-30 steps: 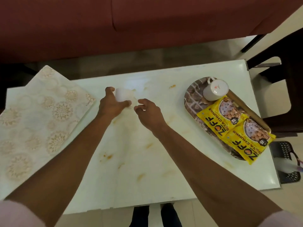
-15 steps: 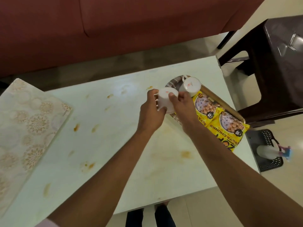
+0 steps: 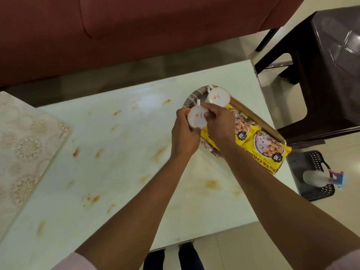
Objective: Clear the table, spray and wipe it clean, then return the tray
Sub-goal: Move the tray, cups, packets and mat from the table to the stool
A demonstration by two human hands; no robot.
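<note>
I read "10" in a black badge and part of "SOYA CHUNKS" on the two yellow snack packets (image 3: 261, 147); both are glossy, printed with pale brown chunks, and lie on the tray (image 3: 191, 98), the nearer one overhanging its edge. The tray is oval with a dark patterned face and a gold rim, sitting at the right end of the desk (image 3: 126, 172). A white cup (image 3: 218, 97) with a small red mark rests inverted on it. A second white cup (image 3: 196, 118), same red mark, smooth and round, handle pointing away from me, is held over the tray's left edge; whether it touches the tray I cannot tell. Left hand (image 3: 184, 136) grip closed around its left side, thumb beneath; right hand (image 3: 219, 124) grip closed on its right side, fingers curled over the top. Desk surface pale, glossy, blotched with orange-brown stains. A floral-patterned mat (image 3: 25, 145), marked with small unreadable lettering, overhangs the left end. A spray bottle (image 3: 319, 177) lies in a black basket (image 3: 315, 193) on the floor.
</note>
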